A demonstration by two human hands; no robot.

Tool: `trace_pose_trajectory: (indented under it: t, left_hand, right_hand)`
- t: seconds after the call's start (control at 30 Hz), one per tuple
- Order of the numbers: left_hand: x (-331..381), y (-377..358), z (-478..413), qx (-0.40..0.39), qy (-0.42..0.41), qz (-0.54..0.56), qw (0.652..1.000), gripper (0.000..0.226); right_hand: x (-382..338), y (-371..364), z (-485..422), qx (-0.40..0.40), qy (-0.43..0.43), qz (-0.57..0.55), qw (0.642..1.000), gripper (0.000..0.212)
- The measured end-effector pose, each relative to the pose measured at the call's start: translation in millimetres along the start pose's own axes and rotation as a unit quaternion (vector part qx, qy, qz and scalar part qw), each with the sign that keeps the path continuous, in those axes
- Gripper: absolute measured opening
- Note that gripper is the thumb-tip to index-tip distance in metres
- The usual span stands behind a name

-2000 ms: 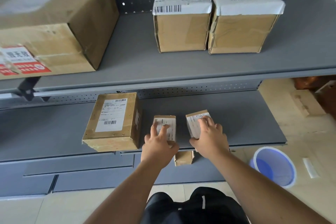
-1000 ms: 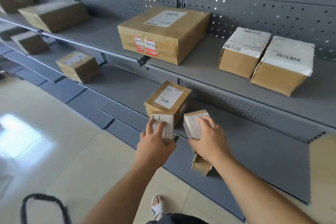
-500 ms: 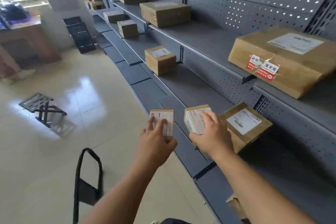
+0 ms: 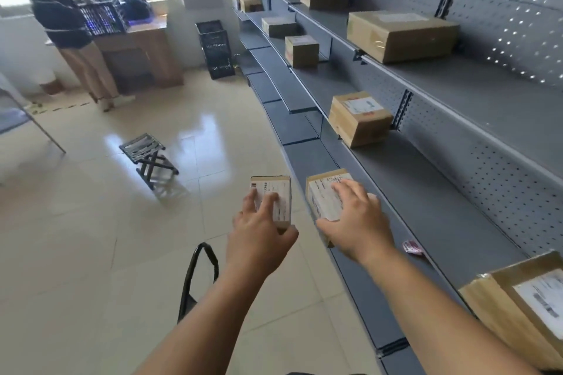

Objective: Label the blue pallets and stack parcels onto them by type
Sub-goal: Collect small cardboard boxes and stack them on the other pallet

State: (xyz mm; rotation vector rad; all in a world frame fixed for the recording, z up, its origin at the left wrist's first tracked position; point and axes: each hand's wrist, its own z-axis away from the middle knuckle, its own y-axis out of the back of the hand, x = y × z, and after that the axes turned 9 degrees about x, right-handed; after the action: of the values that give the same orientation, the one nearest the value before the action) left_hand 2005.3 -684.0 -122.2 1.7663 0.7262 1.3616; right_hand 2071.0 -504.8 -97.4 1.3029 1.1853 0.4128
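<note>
left hand (image 4: 259,234) grips a small labelled parcel (image 4: 275,198); right hand (image 4: 358,222) grips another small parcel (image 4: 324,198), beside grey shelving (image 4: 426,198).

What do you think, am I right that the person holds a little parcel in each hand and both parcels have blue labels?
Nearly. The left hand and the right hand do each hold a little parcel, but the head view shows the left parcel and the right parcel with white labels, not blue.

Open floor (image 4: 91,237) ahead, folding stool (image 4: 148,155) midway — shelves (image 4: 426,192) right
</note>
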Motion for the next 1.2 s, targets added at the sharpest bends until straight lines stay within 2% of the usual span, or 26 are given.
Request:
trace_pose_trajectory:
  t: [0.23, 0.73, 0.97, 1.2]
  left_hand:
    - [-20.6, -6.5, -89.4, 0.021, 0.056, -0.028, 0.998, 0.071]
    - [-1.9, -16.2, -323.5, 0.076, 0.142, -0.045, 0.986, 0.074]
    - [-48.8, -17.3, -428.1, 0.080, 0.167, -0.047, 0.982, 0.076]
    - [-116.6, 0.6, -565.5, 0.070, 0.156, -0.037, 0.985, 0.077]
  right_hand:
    - [-31.7, -44.7, -101.7, -0.035, 0.051, -0.014, 0.998, 0.082]
    - [-84.9, -97.6, -370.5, -0.081, 0.129, -0.046, 0.987, 0.080]
    - [-143.4, -153.9, -462.6, -0.097, 0.148, -0.050, 0.983, 0.079]
    - [-226.7, -215.2, -567.0, -0.089, 0.133, -0.036, 0.986, 0.078]
